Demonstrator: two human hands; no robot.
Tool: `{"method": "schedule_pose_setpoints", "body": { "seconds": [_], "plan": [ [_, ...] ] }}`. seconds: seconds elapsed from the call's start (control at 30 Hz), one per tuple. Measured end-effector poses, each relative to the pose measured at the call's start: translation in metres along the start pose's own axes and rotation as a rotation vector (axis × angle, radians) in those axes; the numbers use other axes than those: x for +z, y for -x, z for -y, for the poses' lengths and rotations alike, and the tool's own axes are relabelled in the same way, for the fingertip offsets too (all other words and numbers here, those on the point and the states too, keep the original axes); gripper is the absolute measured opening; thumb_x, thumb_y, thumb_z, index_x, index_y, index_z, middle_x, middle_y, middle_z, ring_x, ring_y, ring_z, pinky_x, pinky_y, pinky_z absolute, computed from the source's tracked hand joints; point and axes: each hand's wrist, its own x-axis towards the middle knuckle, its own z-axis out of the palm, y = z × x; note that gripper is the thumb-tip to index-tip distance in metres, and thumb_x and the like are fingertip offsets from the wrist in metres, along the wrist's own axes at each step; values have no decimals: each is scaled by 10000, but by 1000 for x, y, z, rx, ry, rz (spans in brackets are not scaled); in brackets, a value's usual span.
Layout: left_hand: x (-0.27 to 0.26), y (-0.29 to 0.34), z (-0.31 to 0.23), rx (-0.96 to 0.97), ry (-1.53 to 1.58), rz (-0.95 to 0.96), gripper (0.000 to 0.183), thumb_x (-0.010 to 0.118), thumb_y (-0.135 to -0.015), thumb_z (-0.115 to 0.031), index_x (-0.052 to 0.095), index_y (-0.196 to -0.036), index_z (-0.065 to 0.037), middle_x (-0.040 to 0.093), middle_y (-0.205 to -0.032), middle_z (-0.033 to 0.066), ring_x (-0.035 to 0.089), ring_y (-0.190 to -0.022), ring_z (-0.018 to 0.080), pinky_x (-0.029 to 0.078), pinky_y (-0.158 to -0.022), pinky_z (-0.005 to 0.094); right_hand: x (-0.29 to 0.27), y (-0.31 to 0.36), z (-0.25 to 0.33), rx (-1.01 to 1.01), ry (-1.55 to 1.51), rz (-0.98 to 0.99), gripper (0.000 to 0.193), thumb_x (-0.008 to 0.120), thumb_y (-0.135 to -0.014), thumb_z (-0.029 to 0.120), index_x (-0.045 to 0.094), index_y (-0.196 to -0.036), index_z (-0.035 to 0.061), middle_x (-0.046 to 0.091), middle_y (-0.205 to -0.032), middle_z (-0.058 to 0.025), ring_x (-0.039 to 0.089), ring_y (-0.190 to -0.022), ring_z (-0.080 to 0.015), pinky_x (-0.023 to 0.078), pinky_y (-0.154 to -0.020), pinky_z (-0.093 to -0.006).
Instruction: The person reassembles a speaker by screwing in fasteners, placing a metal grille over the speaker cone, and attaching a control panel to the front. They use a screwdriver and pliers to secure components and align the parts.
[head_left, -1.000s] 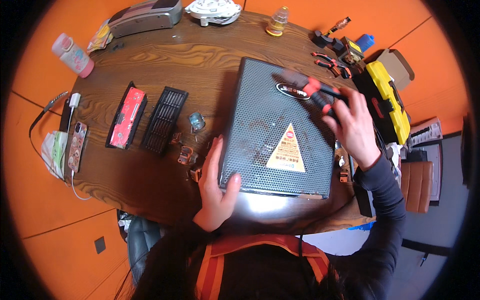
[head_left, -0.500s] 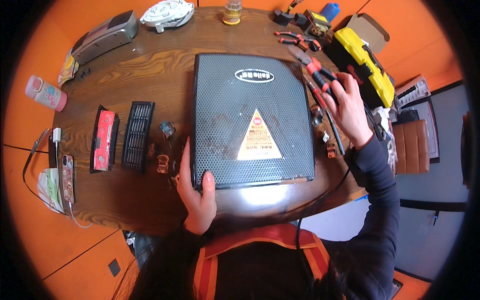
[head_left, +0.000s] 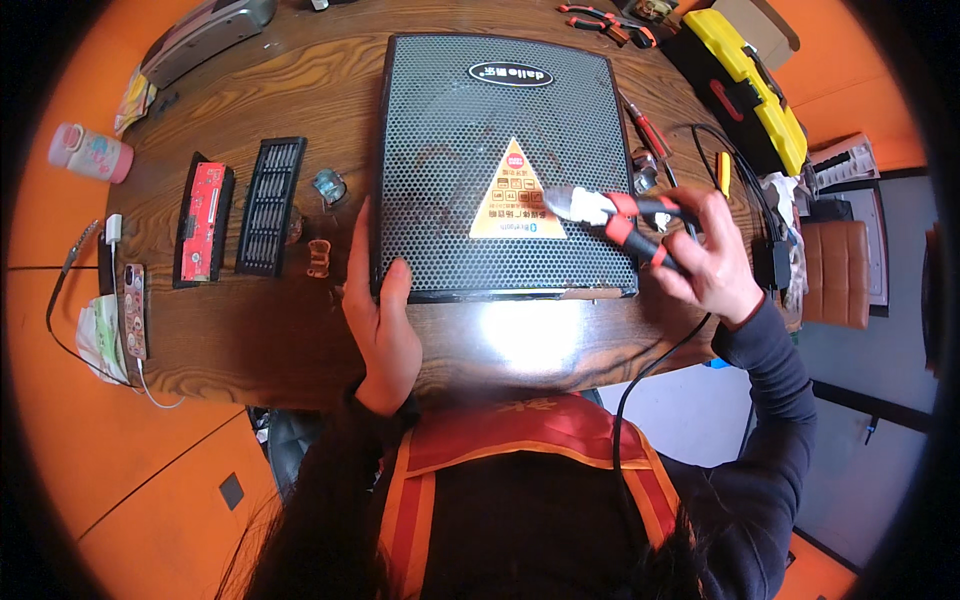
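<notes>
A boxy speaker (head_left: 440,130) with a black honeycomb metal grille lies face up on the wooden table. It bears an oval badge and a yellow triangular sticker (head_left: 512,205). My left hand (head_left: 385,335) holds its near left corner, thumb over the front edge and fingers along the left side. Over the right part of the grille, my right hand (head_left: 722,262) grips a pair of pliers (head_left: 590,208) with red and black handles. Their jaws point left, at the sticker's right edge; whether they touch the grille I cannot tell.
Left of the speaker lie a bit set (head_left: 272,205), a red circuit board (head_left: 205,225) and small loose parts. A phone (head_left: 135,310) and bottle (head_left: 92,153) stand farther left. At right are a screwdriver (head_left: 650,130), cable and yellow-black toolbox (head_left: 745,85).
My right hand has brought the pliers from beyond the speaker's far right corner down and left over the grille. My left hand still holds the corner. The whole view has tilted downward.
</notes>
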Motion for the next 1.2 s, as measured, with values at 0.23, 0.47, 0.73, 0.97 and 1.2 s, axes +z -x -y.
{"method": "schedule_pose_setpoints", "body": {
  "seconds": [0.23, 0.47, 0.73, 0.97, 1.2],
  "plan": [
    [-2, -2, 2, 44, -74, 17, 548, 399, -827, -37, 333, -1361, 71, 496, -1263, 150, 504, -1058, 161, 369, -933, 264, 0, -2, -5, -59, -61, -77, 284, 713, -688, 244, 539, -758, 30, 502, -1061, -194, 541, -884, -334, 474, -745, -403],
    [0, 0, 2, 79, -43, 30, 570, 392, -800, -35, 328, -1351, 95, 482, -1286, 172, 486, -1132, 192, 351, -976, 288, 12, -39, -39, 92, -78, -280, 249, 677, -735, 206, 515, -722, 17, 527, -1010, -190, 549, -875, -344, 473, -739, -399],
    [-6, 0, 18, 169, -185, 4, 569, 411, -816, -107, 343, -1342, 98, 467, -1312, 216, 501, -1135, 245, 356, -986, 328, 78, -93, -190, 389, -29, -43, 345, 519, -905, 338, 616, -874, 8, 560, -835, -226, 538, -831, -377, 444, -769, -434],
    [-7, 0, 21, 151, -226, -18, 548, 413, -839, -136, 360, -1328, 104, 439, -1338, 226, 438, -1226, 295, 308, -1034, 362, 117, -76, -218, 403, 29, 92, 340, 573, -867, 367, 587, -966, 42, 517, -1005, -182, 518, -941, -368, 438, -814, -446],
    [-12, -3, 26, 247, -253, 16, 499, 421, -855, -69, 369, -1328, 79, 470, -1314, 208, 467, -1196, 257, 327, -1013, 338, -19, -117, -126, 170, -108, -620, 157, 572, -870, 131, 544, -970, 13, 594, -856, -160, 591, -776, -276, 457, -656, -362]
  ]
}}
